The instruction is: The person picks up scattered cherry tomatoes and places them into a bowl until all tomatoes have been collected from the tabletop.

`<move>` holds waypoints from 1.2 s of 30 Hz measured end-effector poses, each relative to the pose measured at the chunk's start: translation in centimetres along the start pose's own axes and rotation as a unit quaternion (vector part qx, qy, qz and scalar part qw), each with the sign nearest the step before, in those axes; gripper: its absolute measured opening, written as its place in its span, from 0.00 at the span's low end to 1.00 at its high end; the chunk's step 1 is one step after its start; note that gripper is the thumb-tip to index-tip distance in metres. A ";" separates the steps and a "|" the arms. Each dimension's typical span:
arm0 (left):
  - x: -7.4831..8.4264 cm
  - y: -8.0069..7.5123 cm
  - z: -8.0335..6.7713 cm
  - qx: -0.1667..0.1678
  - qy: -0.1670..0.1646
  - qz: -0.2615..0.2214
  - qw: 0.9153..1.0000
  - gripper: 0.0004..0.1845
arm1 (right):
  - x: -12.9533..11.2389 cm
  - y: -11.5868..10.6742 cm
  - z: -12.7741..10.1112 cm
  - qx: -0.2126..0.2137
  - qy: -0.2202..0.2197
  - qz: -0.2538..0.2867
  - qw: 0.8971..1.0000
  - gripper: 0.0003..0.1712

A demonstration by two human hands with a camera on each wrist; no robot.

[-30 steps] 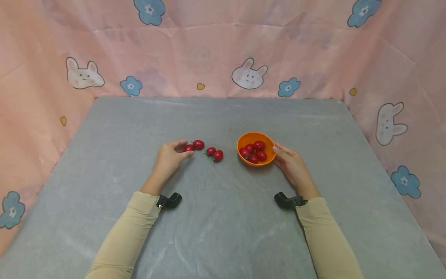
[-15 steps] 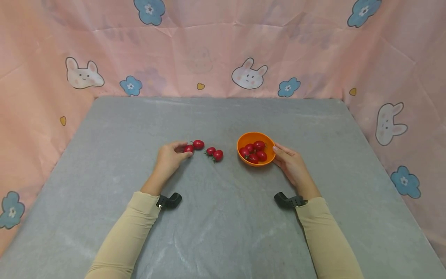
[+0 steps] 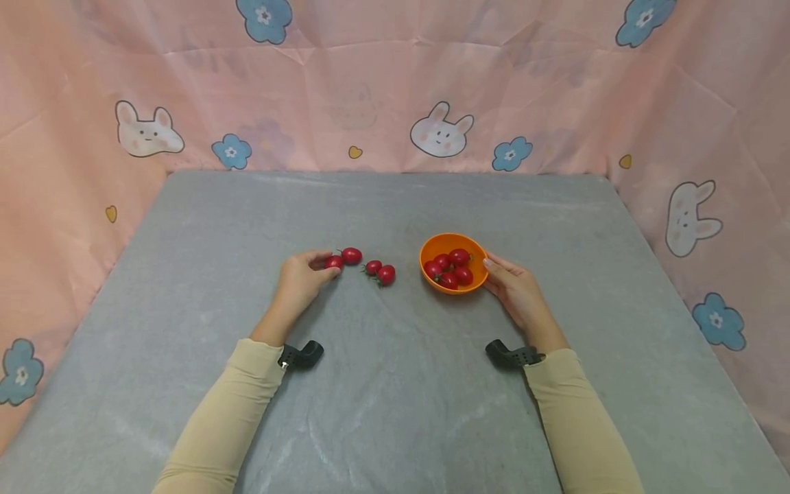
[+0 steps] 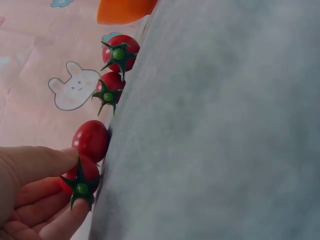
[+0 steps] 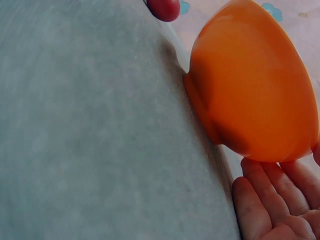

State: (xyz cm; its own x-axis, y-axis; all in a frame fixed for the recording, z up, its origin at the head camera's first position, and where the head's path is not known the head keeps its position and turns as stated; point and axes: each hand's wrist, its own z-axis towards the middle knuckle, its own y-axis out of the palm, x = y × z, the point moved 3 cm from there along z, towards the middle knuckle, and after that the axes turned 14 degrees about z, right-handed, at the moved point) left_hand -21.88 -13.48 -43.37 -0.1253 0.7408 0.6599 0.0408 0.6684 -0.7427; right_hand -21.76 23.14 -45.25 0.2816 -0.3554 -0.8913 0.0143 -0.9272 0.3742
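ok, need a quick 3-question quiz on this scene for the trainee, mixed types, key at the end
1. Multiple choice: which hand holds the orange bowl? A) left B) right C) both
2. True or false: the left hand has a tomato between thumb and fingers.
3. Count: how many tomatoes are outside the bowl, the one at the left hand included?

Key:
1. B, the right hand is at the bowl's side.
2. True, the left wrist view shows it clearly.
3. Four: the one at the left hand plus three others on the grey table.
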 end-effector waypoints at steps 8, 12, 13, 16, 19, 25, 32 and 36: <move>0.7 -0.5 -0.1 0.013 0.003 -0.001 1.000 0.22 | 0.0 0.0 0.0 0.005 0.004 -0.008 1.000 0.38; 1.3 -0.8 -0.2 0.020 0.012 -0.003 1.000 0.23 | -0.1 0.1 0.0 0.007 0.004 -0.004 1.000 0.38; 1.4 -0.9 -0.2 0.022 0.012 -0.008 1.000 0.23 | -0.1 0.1 0.0 0.007 0.003 -0.005 1.000 0.38; 1.8 -1.0 -0.2 0.022 0.014 -0.023 0.999 0.22 | 0.0 0.0 0.0 0.008 0.002 -0.006 1.000 0.38; 2.2 -1.0 -0.3 0.018 0.009 -0.034 0.999 0.22 | 0.1 -0.1 0.1 0.007 0.001 -0.006 1.000 0.38; 3.4 -0.9 -0.5 0.017 0.014 -0.053 0.998 0.22 | 0.2 -0.1 0.1 0.008 0.002 -0.004 1.000 0.39; 4.3 -0.2 -0.4 0.021 0.028 -0.066 0.997 0.21 | 0.1 0.0 0.0 0.003 0.000 0.003 1.000 0.38; 4.8 0.1 -0.3 0.024 0.037 -0.061 0.997 0.20 | 0.1 0.1 0.0 0.003 -0.003 0.005 1.000 0.38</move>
State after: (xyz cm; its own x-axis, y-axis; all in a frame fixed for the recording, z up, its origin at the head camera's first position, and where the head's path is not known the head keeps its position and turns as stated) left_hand -22.19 -9.84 -40.29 -0.0536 0.6589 0.7503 -0.0190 0.7506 -0.6605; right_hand -21.79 23.04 -45.29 0.2754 -0.3662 -0.8888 0.0055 -0.9240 0.3824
